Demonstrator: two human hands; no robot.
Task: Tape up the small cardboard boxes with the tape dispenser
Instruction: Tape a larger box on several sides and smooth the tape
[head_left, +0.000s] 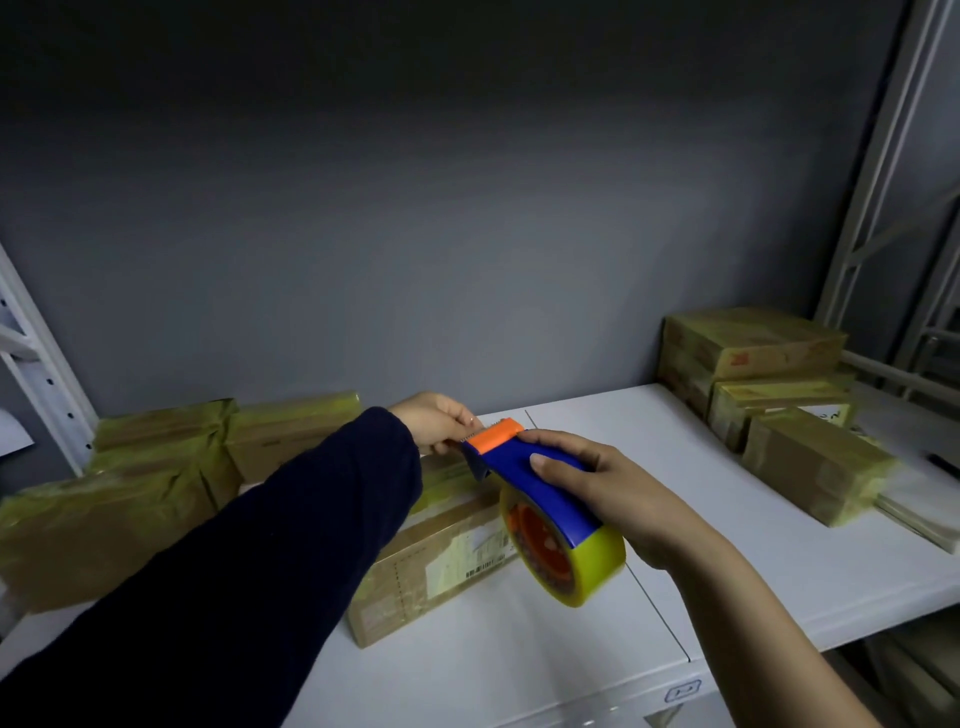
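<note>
Here, right hand (618, 499): fingers and thumb wrapped round the blue tape dispenser (522, 473), held over the box.
Left hand (436, 423): fingers bent at the dispenser's orange cutter end; whether they pinch tape cannot be told.
Cardboard box (441, 566): lies on the white shelf (779, 545), below both hands.
Taped boxes (104, 525): stacked at left and right.

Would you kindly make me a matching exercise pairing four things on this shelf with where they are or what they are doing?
Things:
1. tape dispenser
2. left hand
3. labelled box
4. stacked boxes

States:
A. at the shelf's far right
B. lying partly under the dark sleeve
C. gripped by the right hand
D. pinching at the orange tip

Pairs: 1-C, 2-D, 3-B, 4-A
</note>
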